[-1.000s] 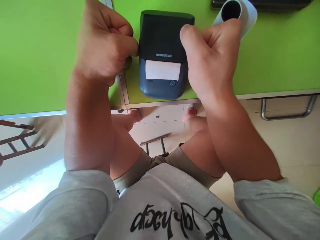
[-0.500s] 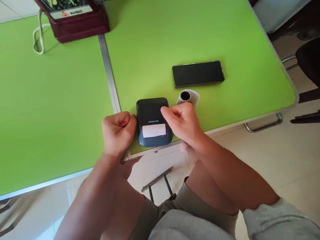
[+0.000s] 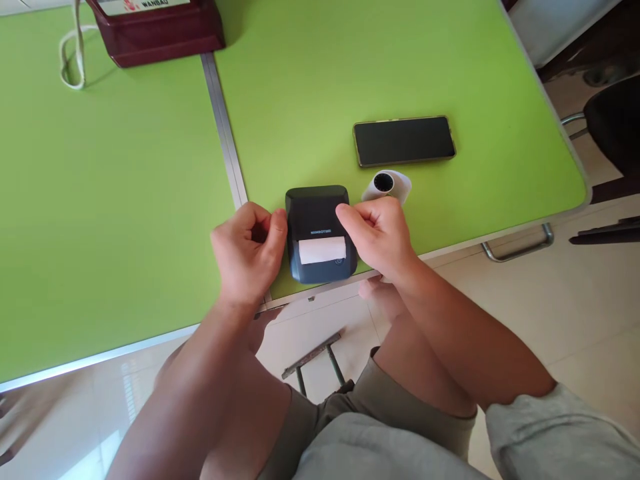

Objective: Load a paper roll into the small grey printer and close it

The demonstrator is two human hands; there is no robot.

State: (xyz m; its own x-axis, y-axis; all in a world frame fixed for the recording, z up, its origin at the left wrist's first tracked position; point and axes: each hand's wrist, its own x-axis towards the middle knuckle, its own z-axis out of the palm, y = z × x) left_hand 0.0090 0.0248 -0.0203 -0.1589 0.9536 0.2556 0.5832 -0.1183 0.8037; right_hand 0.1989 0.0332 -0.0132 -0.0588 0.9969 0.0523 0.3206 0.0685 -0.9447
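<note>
Where the left hand (image 3: 245, 257) curls beside the left flank of the printer (image 3: 315, 212), its fingers are folded in and its thumb lies at or against the casing; whether the fingertips clamp anything cannot be told. The printer lies at the near edge of the worktop (image 3: 125, 200), with paper (image 3: 323, 251) across its front. The right hand (image 3: 384, 237) is likewise curled, its thumb over the right side of the lid, its fingertips hidden. The stage appears to be one of bracing or gripping the casing from both sides; a move of the lid would call for even pressure at both flanks, the base steady and the paper unpinched.

Materials, left to right: the box (image 3: 163, 37), at the far edge, is glossy maroon with a pale cord (image 3: 79, 60) looped beside it. A straight strip (image 3: 220, 120) of grey metal divides the smooth green worktop. The printer has rounded corners, a matt black lid and a dark blue front; its paper is white, flat and thin-looking. Just beyond the right hand, the roll (image 3: 400, 183) is white around a dark, round core. The phone (image 3: 405, 141) is a slim, glossy black oblong.
</note>
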